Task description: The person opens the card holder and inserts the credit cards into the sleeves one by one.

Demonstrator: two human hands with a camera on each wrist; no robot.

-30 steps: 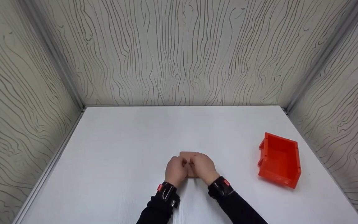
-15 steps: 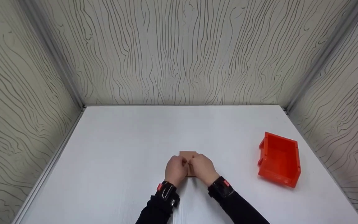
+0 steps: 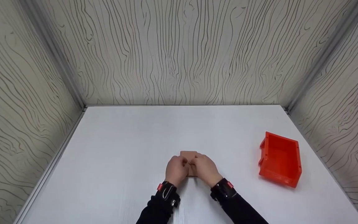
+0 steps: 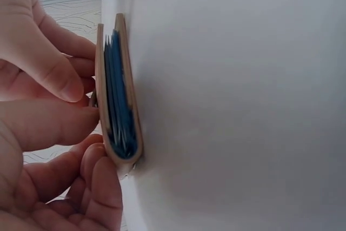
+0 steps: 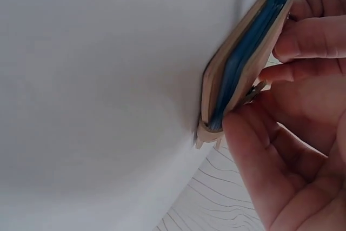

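Observation:
A tan card holder (image 3: 188, 153) with blue and clear sleeves inside lies near the front middle of the white table, folded closed. My left hand (image 3: 176, 170) holds its left side, thumb and fingers bent at the cover. From the right, my right hand (image 3: 207, 170) meets it with curled fingers pinching at the small strap (image 5: 255, 91) on top. Both sets of fingertips come together over the cover. In the left wrist view the folded spine end of the card holder (image 4: 128, 158) faces the camera. Much of the top cover is hidden under the hands.
A red plastic bin (image 3: 280, 160) stands on the right part of the white table (image 3: 120, 140). Wood-grain patterned panels (image 3: 179, 53) rise at the back and both sides. Black bands with red tags sit on both wrists.
My right wrist has shifted slightly to the right, and its fingers have moved a little over the card holder. The left hand and the bin stay nearly where they were.

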